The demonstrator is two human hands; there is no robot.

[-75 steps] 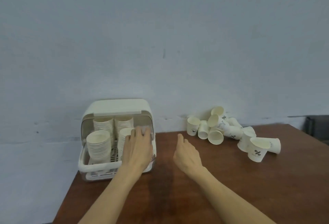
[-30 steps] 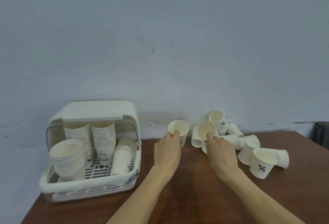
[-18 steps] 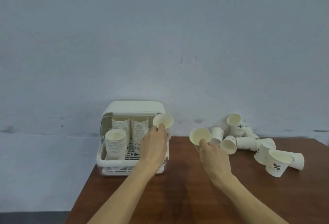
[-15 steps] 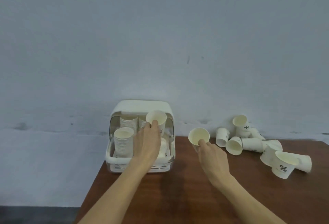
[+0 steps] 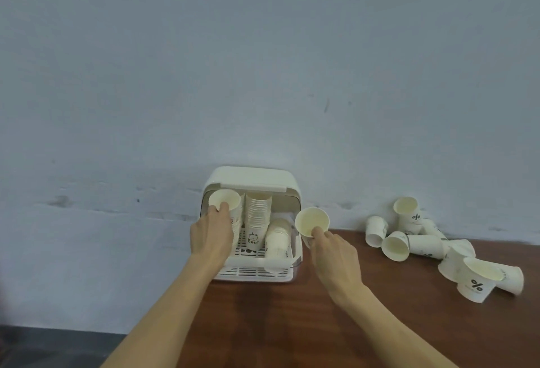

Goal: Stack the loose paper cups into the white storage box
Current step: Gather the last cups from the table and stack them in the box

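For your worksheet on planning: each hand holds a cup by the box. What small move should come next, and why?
Probably lower the left hand's cup onto the front-left stack, mostly hidden behind that hand. It already sits inside the box, mouth up, over that corner. The right hand holds its cup outside the box, so it can follow.

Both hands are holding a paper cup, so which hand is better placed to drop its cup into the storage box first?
Left. The left hand already holds its cup inside the white storage box, over the front-left stack. The right hand holds its cup outside the box's right edge.
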